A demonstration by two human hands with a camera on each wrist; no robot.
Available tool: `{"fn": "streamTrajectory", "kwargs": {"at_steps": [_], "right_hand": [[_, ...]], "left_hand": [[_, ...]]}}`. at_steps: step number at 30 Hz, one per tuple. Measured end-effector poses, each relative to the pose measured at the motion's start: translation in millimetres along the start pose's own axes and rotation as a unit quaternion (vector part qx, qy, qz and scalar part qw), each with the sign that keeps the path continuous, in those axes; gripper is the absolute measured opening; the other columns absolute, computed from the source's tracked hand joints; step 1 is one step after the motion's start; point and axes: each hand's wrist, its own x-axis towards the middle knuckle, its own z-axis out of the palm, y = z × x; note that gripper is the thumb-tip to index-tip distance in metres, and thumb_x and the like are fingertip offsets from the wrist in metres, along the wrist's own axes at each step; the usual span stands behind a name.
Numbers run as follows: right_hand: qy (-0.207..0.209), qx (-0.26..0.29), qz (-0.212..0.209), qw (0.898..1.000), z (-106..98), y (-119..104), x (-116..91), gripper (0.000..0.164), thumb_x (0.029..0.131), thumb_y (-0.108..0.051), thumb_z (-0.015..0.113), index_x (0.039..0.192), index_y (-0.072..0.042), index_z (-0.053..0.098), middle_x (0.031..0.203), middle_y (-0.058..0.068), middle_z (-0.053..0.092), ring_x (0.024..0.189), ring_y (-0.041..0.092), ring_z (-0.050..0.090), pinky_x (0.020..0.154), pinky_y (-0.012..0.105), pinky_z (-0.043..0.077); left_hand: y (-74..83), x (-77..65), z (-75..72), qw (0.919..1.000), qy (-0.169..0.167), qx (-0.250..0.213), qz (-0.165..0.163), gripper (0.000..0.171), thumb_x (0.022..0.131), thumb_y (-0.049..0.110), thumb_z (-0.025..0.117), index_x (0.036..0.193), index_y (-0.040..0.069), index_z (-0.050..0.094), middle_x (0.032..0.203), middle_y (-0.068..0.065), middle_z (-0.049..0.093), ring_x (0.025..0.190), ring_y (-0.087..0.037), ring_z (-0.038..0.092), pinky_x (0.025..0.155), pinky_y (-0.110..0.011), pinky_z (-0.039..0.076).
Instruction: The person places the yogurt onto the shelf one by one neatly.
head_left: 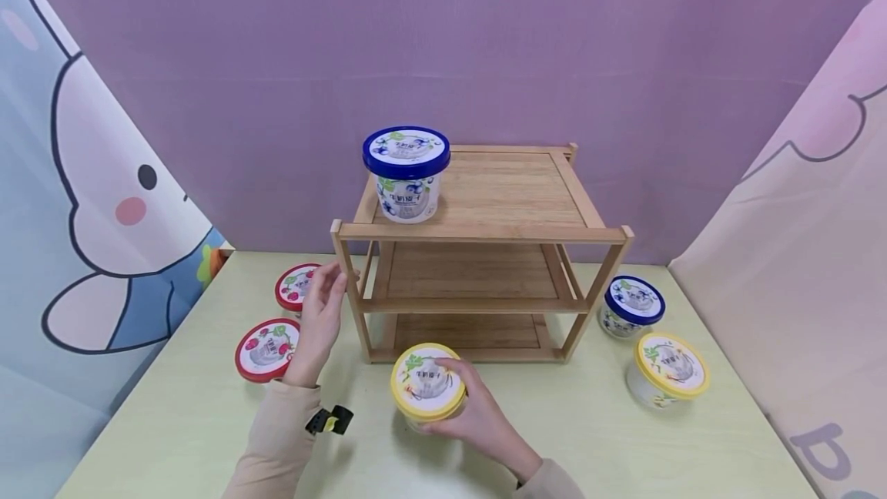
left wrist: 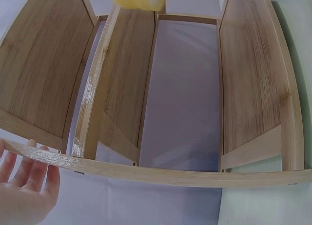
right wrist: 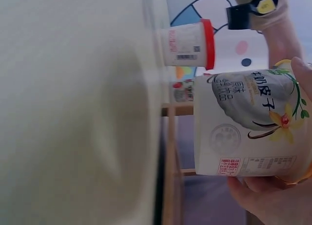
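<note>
A yellow-lidded paper tub (head_left: 427, 380) is in my right hand (head_left: 481, 418), in front of the wooden rack (head_left: 478, 232). Thumb and fingers grip it from the right, near its lid. In the right wrist view the tub (right wrist: 253, 122) shows a vanilla-flower print, its base a little off the tabletop. My left hand (head_left: 324, 314) holds the rack's left front post, fingers reaching round behind it; the left wrist view shows the fingers (left wrist: 36, 174) at that post. On the top shelf, at the left, stands a blue-lidded tub (head_left: 406, 175).
Two red-lidded tubs, a rear one (head_left: 294, 287) and a nearer one (head_left: 268, 350), stand left of the rack. To its right are another blue-lidded tub (head_left: 633, 306) and another yellow-lidded tub (head_left: 671, 368). A purple backdrop (head_left: 277, 98) hangs behind the pale green table (head_left: 166, 406).
</note>
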Motion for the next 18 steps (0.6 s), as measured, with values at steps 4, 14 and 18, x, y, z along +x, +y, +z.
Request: {"fn": "streamTrajectory", "kwargs": {"at_steps": [4, 14, 18], "right_hand": [[-0.001, -0.019, -0.006, 1.000, -5, 2, 0, 0.082, 0.054, -0.024, 0.083, 0.124, -0.016, 0.041, 0.128, 0.010, 0.043, 0.118, 0.032, 0.039, 0.097, 0.054, 0.028], [0.016, -0.028, -0.008, 0.999, -28, -23, -2, 0.079, 0.054, -0.028, 0.083, 0.121, -0.019, 0.042, 0.123, 0.011, 0.047, 0.114, 0.028, 0.043, 0.095, 0.051, 0.031], [0.031, -0.020, 0.006, 0.999, -39, -35, -1, 0.078, 0.053, -0.022, 0.084, 0.119, -0.018, 0.043, 0.122, 0.010, 0.047, 0.112, 0.028, 0.044, 0.095, 0.050, 0.032]], "left_hand": [[0.0, -0.1, -0.4, 1.0000, 0.000, 0.000, -0.003, 0.040, 0.095, 0.023, 0.040, 0.128, 0.001, 0.033, 0.127, -0.016, 0.039, 0.122, -0.024, 0.036, 0.102, -0.038, 0.030], [0.6, -0.1, -0.7, 0.9999, -0.006, -0.008, -0.005, 0.039, 0.095, 0.023, 0.040, 0.128, 0.002, 0.034, 0.127, -0.015, 0.039, 0.122, -0.023, 0.036, 0.102, -0.037, 0.029], [0.6, 0.1, -0.6, 0.9999, -0.006, -0.010, -0.002, 0.039, 0.095, 0.022, 0.040, 0.128, 0.002, 0.034, 0.126, -0.015, 0.040, 0.121, -0.022, 0.036, 0.102, -0.037, 0.030]]}}
